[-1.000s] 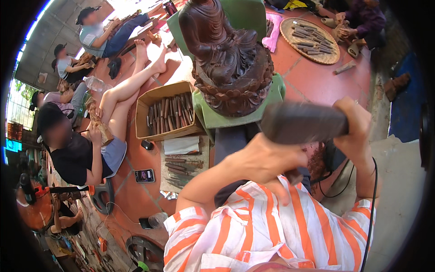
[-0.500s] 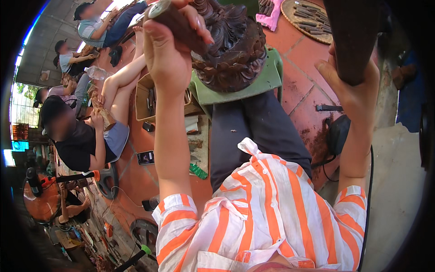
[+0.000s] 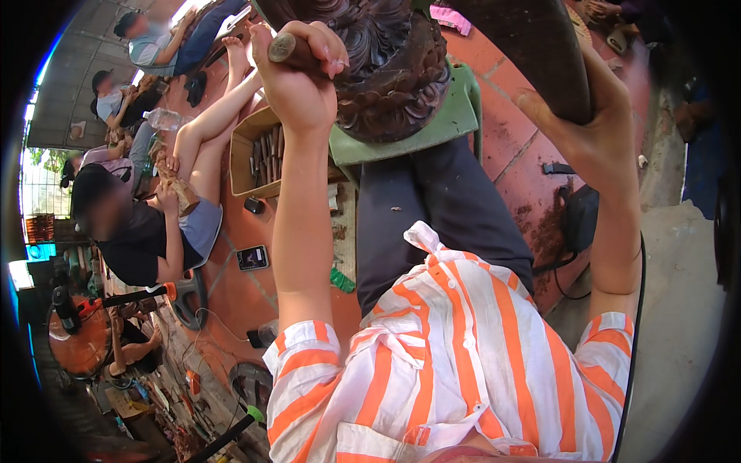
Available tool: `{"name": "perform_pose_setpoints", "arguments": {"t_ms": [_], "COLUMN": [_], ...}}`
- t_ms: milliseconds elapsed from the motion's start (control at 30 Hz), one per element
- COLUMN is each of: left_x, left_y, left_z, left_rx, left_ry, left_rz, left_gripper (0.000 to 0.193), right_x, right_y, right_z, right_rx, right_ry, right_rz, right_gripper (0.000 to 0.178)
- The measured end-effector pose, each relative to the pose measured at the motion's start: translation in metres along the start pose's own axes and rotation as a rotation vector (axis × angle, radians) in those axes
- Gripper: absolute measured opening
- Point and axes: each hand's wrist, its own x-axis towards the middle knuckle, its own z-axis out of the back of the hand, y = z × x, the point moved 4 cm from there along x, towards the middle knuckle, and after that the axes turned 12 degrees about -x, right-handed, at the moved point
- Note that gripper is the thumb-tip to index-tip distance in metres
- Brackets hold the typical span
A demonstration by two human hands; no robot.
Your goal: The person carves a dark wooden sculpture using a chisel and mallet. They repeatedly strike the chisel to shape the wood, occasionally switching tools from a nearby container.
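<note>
My left hand point(image 3: 302, 96) is raised beside a dark carved wooden sculpture point(image 3: 390, 89), its fingers wrapped round a round-ended wooden handle point(image 3: 282, 48). That looks like a chisel's handle; the blade is hidden. My right hand point(image 3: 598, 139), to the right, grips a thick dark wooden mallet point(image 3: 532, 46) that slants up and left past the top edge. The sculpture, with petal-like carving round its base, stands on a green plastic stool point(image 3: 463, 116) just beyond my knees. Its top is cut off by the frame.
An open cardboard box point(image 3: 245, 166) of several wooden-handled tools sits left of the stool. A phone point(image 3: 252, 258) lies on the tiled floor. A person in a black cap point(image 3: 127, 224) holds a carved piece point(image 3: 184, 193); other people sit beyond. A black bag point(image 3: 580, 220) and cable lie right.
The mallet has swung from near upright to a slant toward the left, with my right hand tilting along. My left hand and the handle have shifted slightly right and down, and the handle has turned.
</note>
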Motion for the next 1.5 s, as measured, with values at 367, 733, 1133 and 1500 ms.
{"name": "perform_pose_setpoints", "arguments": {"t_ms": [367, 733, 1133, 1500], "left_x": [-0.004, -0.008, -0.027, -0.040], "left_y": [0.004, 0.007, 0.021, 0.029], "left_z": [0.003, 0.017, 0.012, 0.028], "left_rx": [-0.041, -0.062, -0.156, 1.305], "left_ry": [-0.139, -0.284, -0.235, -0.110], "left_rz": [-0.023, -0.037, -0.123, -0.623], "left_gripper": [0.060, 0.055, 0.030, 0.039], "right_x": [0.000, 0.006, 0.018, 0.037], "right_y": [0.005, 0.015, 0.038, 0.049], "right_z": [-0.009, -0.014, -0.021, -0.015], "right_rx": [0.018, 0.040, 0.020, -0.449], "right_ry": [-0.020, 0.013, -0.006, 0.128], "right_rz": [0.107, 0.189, 0.216, 0.362], "right_gripper": [0.061, 0.056, 0.045, 0.032]}}
